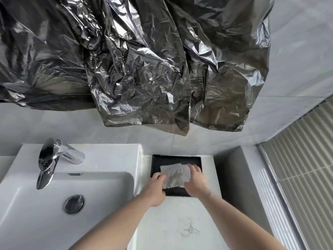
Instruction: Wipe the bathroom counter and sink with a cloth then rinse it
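A grey speckled cloth (174,175) lies spread over a black tray (162,160) on the white marbled counter (176,222), right of the sink. My left hand (155,188) pinches the cloth's left edge. On the cloth's right edge my right hand (195,179) has its fingers curled over the upper corner. The white sink (45,210) fills the lower left, with a chrome drain plug (73,203) in its basin and a chrome faucet (52,159) at its back.
Crumpled black plastic sheeting (126,60) hangs over the wall above the counter. A grey ledge (232,170) borders the counter on the right, beside a ribbed glass panel (302,177). Grey tiles (90,127) form the back wall.
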Motion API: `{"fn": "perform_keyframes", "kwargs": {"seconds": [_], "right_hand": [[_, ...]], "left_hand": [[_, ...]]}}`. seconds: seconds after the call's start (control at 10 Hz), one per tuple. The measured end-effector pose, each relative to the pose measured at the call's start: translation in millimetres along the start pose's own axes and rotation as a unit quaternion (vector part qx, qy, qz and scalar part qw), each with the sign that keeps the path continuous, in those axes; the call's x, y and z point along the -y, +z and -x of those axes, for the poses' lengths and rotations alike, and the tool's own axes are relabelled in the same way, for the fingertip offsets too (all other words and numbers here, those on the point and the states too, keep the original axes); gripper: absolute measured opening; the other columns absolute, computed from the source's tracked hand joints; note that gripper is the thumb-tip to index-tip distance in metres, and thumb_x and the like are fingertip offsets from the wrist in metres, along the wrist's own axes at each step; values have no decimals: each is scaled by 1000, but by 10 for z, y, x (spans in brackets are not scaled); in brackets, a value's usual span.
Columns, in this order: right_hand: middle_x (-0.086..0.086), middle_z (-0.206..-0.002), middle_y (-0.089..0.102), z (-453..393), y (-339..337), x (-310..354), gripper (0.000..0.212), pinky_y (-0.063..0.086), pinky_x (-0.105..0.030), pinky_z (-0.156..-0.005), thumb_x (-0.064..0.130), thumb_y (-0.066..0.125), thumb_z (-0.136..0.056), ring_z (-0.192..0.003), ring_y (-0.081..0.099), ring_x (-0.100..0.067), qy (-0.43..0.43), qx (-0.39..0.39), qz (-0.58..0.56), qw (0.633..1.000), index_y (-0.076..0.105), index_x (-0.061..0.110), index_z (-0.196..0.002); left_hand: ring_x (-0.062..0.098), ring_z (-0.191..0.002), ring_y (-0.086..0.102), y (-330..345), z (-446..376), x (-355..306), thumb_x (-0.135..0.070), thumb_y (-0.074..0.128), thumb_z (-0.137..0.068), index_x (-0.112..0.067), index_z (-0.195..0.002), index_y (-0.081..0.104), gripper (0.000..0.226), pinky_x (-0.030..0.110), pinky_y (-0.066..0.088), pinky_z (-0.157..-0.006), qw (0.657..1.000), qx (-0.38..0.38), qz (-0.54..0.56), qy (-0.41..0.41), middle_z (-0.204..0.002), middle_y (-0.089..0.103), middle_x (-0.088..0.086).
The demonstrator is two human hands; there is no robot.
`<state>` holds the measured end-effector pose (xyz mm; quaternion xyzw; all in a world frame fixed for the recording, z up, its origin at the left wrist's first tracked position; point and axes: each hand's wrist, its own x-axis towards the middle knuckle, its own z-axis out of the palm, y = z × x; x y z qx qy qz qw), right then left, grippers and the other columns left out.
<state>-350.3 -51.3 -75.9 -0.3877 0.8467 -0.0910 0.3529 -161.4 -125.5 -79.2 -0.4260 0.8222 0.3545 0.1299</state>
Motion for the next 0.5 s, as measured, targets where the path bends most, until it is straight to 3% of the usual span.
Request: {"fn": "perform_keyframes", "kwargs": {"seconds": [0.2, 0.3, 0.4, 0.5], "right_hand": [[6, -171, 10, 214, 375, -139, 78, 29, -40, -124, 4, 47, -89, -156, 15, -23, -61, 57, 116, 990, 24, 25, -161], [7, -172, 4, 270, 380, -138, 81, 21, -44, -127, 2, 46, -89, -159, 7, -21, -55, 71, 120, 989, 21, 26, -163], [3, -173, 6, 359, 349, -71, 80, 19, -41, -128, 4, 44, -90, -159, 6, -22, -62, 53, 90, 993, 19, 24, -163], [5, -171, 17, 535, 294, 9, 72, 23, -33, -126, 12, 46, -94, -157, 19, -20, -69, 37, 26, 997, 28, 27, -161]], "left_hand": [[25, -144, 27, 124, 5, 17, -8, 47, -85, -23, -153, 34, 71, 40, 44, -107, 988, 74, -136, 25, -168, -1, -9], [26, -145, 24, 74, 64, 16, -5, 46, -82, -22, -152, 35, 73, 41, 38, -112, 985, 79, -152, 25, -168, 1, -5], [26, -148, 21, -17, 228, 3, -9, 46, -85, -22, -150, 37, 67, 39, 32, -117, 993, 36, -105, 43, -168, 6, -4], [18, -151, 19, -119, 515, 15, -17, 48, -87, -32, -149, 39, 64, 38, 31, -117, 999, -24, -18, 34, -167, 7, -14]]}}
